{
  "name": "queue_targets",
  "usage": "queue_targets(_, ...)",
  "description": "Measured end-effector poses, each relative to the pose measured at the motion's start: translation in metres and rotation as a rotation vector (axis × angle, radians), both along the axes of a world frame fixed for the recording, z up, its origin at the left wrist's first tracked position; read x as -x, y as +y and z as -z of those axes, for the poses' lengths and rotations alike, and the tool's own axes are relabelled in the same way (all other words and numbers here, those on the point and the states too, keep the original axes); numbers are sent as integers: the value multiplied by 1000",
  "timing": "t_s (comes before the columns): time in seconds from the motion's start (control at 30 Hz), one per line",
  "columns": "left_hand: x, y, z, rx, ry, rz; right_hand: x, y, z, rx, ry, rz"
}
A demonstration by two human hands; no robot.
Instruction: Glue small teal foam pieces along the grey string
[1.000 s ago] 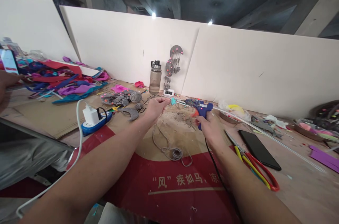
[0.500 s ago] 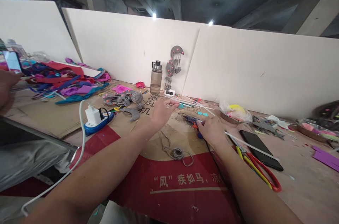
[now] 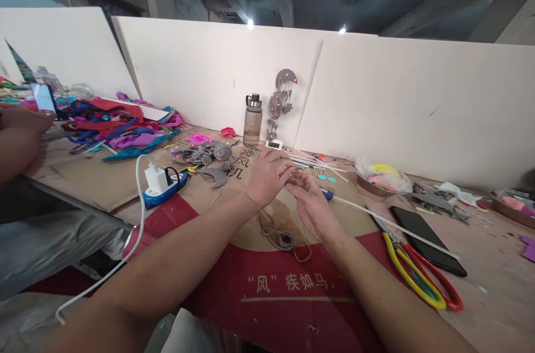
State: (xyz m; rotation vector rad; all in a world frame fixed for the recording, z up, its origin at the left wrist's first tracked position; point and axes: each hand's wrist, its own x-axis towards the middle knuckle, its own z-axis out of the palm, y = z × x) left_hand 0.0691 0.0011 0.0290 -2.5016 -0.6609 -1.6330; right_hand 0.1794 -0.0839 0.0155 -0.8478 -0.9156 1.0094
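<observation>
Over the cardboard, my left hand (image 3: 271,177) is closed, its fingertips pinched together. My right hand (image 3: 312,205) meets it there, thumb and fingers drawn in close to the left fingertips. Whatever lies between them is too small and hidden to name. Just behind the right hand shows the purple-blue end of a glue gun (image 3: 326,194), mostly covered by the hand. From that end a long whitish stick (image 3: 393,221) runs to the right. Below the hands lies a loose coil of grey cord (image 3: 286,240). Two small turquoise pieces (image 3: 326,178) lie beyond the right hand.
Scissors (image 3: 418,269) with red and yellow handles and a black phone (image 3: 430,241) lie at right. A water bottle (image 3: 252,122) stands behind, near a grey moon hanging (image 3: 286,79). At left are a blue power strip (image 3: 165,195), felt scraps (image 3: 125,124) and another person's hand (image 3: 25,124).
My right hand has left the glue gun and moved left to meet my left hand. The view has shifted slightly.
</observation>
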Motion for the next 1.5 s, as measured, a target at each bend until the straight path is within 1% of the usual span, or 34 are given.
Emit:
queue_targets(0.1, -1, -2, -1, 0, -4, 30, -1, -2, -3, 38, 75, -59)
queue_targets(0.17, -3, -3, -1, 76, -39, 61, -2, -4, -5, 69, 92, -85)
queue_targets(0.23, -5, -4, 1, 237, -87, 88, -2, -7, -6, 76, 90, -65)
queue_targets(0.37, -8, -6, 2, 609, -196, 174, -3, -9, -8, 56, 34, 43)
queue_targets(0.43, -9, -7, 2, 730, -226, 236, -4, -8, -8, 51, -15, 87)
queue_targets(0.5, -9, -7, 2, 793, -246, 286, -6, -7, -7, 52, -73, 116)
queue_targets(0.67, -12, -6, 4, 840, -273, 354, -11, -5, -3, 51, -283, 221)
queue_targets(0.77, -13, -7, 4, 866, -284, 367, -14, -7, -3, -6, -450, 321)
queue_targets(0.87, -13, -9, 3, 886, -282, 372, -16, -8, -5, -45, -550, 382)
queue_targets(1.1, -13, -11, 2, 905, -268, 375, -21, -7, -7, -26, -605, 481)
queue_targets(1.3, -14, -13, 0, 943, -262, 404, -22, -7, -7, 0, -602, 496)
queue_targets(1.5, -14, -10, 5, 980, -262, 461, -27, -3, -4, 32, -608, 527)
